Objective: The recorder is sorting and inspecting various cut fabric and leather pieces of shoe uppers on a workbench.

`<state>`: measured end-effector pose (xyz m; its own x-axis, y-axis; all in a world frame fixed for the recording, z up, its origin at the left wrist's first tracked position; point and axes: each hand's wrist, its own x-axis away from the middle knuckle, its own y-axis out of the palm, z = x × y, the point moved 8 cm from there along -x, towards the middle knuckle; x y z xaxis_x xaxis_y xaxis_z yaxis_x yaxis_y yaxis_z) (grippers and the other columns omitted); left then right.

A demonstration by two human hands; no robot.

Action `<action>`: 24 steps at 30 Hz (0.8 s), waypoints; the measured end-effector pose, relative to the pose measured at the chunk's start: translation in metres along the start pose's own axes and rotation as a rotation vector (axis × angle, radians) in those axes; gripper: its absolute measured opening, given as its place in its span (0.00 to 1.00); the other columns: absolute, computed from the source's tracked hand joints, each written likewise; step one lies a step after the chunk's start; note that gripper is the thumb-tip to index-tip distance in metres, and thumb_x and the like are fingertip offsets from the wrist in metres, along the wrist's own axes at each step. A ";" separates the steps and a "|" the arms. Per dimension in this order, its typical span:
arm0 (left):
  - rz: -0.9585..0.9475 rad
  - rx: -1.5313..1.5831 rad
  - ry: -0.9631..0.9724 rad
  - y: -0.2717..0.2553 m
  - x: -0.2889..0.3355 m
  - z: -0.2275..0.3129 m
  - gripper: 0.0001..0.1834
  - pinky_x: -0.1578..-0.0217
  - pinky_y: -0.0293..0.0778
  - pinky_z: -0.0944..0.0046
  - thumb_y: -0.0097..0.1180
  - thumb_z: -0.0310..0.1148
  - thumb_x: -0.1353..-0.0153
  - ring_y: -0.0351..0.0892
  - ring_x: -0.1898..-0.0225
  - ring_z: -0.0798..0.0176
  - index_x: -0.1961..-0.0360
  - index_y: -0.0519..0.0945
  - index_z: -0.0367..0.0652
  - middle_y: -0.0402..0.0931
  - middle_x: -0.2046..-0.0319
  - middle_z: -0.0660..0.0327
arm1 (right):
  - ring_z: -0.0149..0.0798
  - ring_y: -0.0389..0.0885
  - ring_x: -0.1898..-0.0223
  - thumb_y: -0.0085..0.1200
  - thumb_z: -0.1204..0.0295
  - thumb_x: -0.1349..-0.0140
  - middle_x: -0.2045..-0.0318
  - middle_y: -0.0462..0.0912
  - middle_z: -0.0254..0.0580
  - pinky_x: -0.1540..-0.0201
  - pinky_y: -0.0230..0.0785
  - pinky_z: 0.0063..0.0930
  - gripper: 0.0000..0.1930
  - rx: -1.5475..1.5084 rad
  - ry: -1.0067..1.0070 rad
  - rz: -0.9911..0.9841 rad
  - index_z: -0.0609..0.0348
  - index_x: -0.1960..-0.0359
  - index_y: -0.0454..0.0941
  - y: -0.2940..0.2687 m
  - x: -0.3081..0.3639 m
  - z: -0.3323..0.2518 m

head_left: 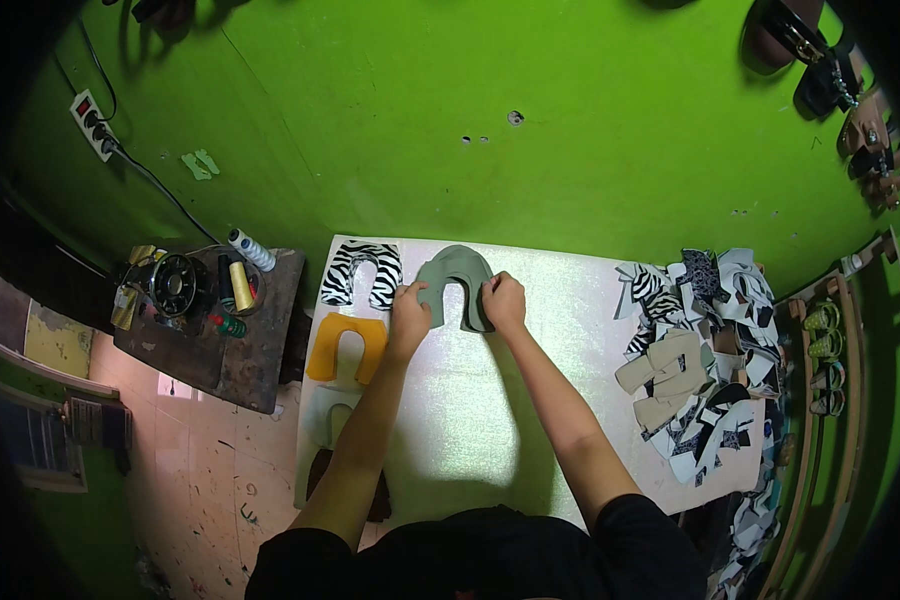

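Observation:
A sage-green U-shaped fabric piece point(454, 257), seemingly more than one layer, lies with its curve toward the wall. My left hand point(410, 312) closes on the lower end of its left leg. On the other side, my right hand point(504, 302) pinches the edge of the right leg. Beside my left hand are a zebra-striped U-shaped piece point(337, 277) and, nearer me, an orange-yellow one point(348, 326). My left forearm partly covers a pale green piece point(320, 412) and a dark brown piece point(319, 468).
Fabric scraps point(705, 360) pile up at the right of the pale table point(560, 300). A dark sewing table point(235, 370) at left carries a black handwheel point(173, 285) and thread spools point(253, 250). Sandals point(823, 345) sit on a wooden rack point(850, 440). A green wall point(390, 130) bounds the far side.

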<state>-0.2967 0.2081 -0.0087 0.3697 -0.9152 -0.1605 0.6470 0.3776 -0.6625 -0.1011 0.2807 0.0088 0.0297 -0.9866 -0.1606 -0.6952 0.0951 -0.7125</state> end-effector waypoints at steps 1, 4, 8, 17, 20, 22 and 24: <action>-0.006 -0.003 -0.002 0.000 0.000 -0.001 0.18 0.55 0.68 0.55 0.51 0.21 0.54 0.71 0.59 0.44 0.58 0.74 0.39 0.69 0.62 0.45 | 0.53 0.77 0.71 0.55 0.73 0.52 0.74 0.77 0.55 0.65 0.70 0.37 0.10 -0.059 0.060 -0.045 0.68 0.70 0.73 0.002 -0.002 0.004; -0.020 -0.001 -0.033 -0.002 -0.001 -0.002 0.18 0.55 0.68 0.55 0.51 0.21 0.53 0.71 0.59 0.44 0.58 0.74 0.39 0.69 0.62 0.45 | 0.53 0.78 0.72 0.55 0.72 0.52 0.76 0.78 0.56 0.66 0.70 0.37 0.11 -0.174 0.143 -0.097 0.67 0.68 0.73 0.002 -0.005 0.009; -0.015 -0.026 -0.009 -0.005 0.002 0.003 0.17 0.56 0.68 0.55 0.50 0.22 0.53 0.71 0.59 0.44 0.58 0.74 0.38 0.68 0.60 0.45 | 0.50 0.79 0.72 0.56 0.71 0.52 0.77 0.78 0.56 0.66 0.70 0.36 0.14 -0.225 0.141 -0.161 0.66 0.65 0.72 0.012 0.000 0.017; -0.084 -0.269 0.199 0.003 0.016 0.049 0.20 0.46 0.56 0.50 0.52 0.26 0.50 0.58 0.42 0.53 0.52 0.72 0.41 0.62 0.45 0.56 | 0.50 0.79 0.70 0.57 0.70 0.52 0.75 0.78 0.57 0.65 0.71 0.36 0.17 -0.245 0.152 -0.139 0.63 0.61 0.70 0.013 0.000 0.031; -0.158 -0.354 0.273 0.017 0.017 0.054 0.25 0.42 0.51 0.47 0.50 0.27 0.49 0.51 0.38 0.53 0.47 0.67 0.40 0.56 0.40 0.56 | 0.51 0.79 0.69 0.57 0.69 0.52 0.74 0.79 0.57 0.64 0.71 0.37 0.18 -0.071 0.122 -0.258 0.62 0.60 0.70 0.013 -0.001 0.025; -0.195 -0.393 0.283 0.020 0.014 0.051 0.28 0.41 0.47 0.44 0.50 0.28 0.48 0.48 0.36 0.54 0.44 0.63 0.40 0.52 0.38 0.56 | 0.51 0.77 0.61 0.58 0.68 0.52 0.63 0.77 0.58 0.60 0.71 0.38 0.20 0.110 0.158 -0.334 0.62 0.58 0.70 -0.001 0.011 -0.007; -0.241 -0.424 0.305 0.030 0.013 0.051 0.31 0.40 0.43 0.41 0.49 0.29 0.47 0.44 0.34 0.55 0.41 0.59 0.40 0.48 0.36 0.57 | 0.54 0.72 0.54 0.57 0.68 0.52 0.51 0.69 0.59 0.58 0.71 0.40 0.20 0.259 0.049 -0.256 0.62 0.57 0.69 -0.010 0.011 -0.022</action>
<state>-0.2387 0.2146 0.0067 -0.0050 -0.9915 -0.1302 0.3417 0.1207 -0.9320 -0.1095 0.2662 0.0296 0.1399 -0.9874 0.0739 -0.4643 -0.1313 -0.8759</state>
